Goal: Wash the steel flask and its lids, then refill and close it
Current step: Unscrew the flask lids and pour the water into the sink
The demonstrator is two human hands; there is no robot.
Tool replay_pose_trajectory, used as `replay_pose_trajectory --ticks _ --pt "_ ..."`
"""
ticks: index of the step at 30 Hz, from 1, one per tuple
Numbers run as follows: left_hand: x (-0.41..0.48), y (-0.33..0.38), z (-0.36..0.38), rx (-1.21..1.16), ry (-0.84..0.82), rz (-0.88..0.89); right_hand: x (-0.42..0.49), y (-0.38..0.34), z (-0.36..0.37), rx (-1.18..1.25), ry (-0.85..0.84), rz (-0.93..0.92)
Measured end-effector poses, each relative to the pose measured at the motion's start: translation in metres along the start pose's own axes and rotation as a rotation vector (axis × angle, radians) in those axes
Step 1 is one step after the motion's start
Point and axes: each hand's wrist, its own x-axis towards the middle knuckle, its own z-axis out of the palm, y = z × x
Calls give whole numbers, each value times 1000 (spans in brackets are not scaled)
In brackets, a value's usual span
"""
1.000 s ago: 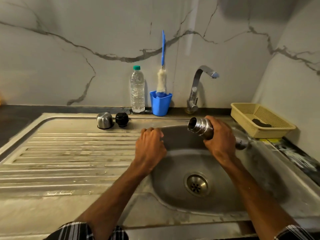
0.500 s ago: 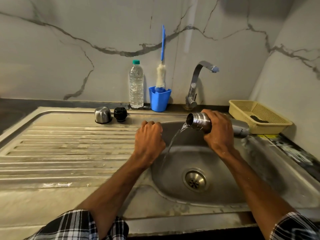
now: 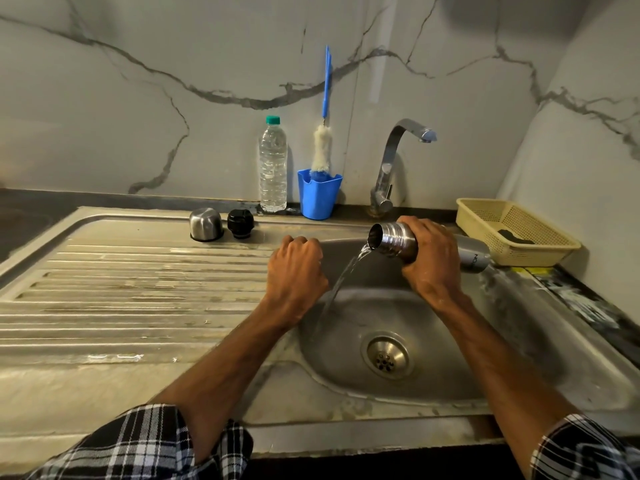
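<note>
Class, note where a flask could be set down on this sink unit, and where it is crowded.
Free: the ribbed drainboard, bordered by the steel lid and black lid behind, the left hand and the front edge. The basin round the drain is bare, though water falls there. Crowded: the back ledge with bottle, cup and tap; the basket corner.
</note>
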Motion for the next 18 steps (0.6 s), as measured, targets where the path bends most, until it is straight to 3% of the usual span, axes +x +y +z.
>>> replay_pose_trajectory --ticks 18 --pt "2 -1 11 38 -1 79 1 5 3 -71 38 -48"
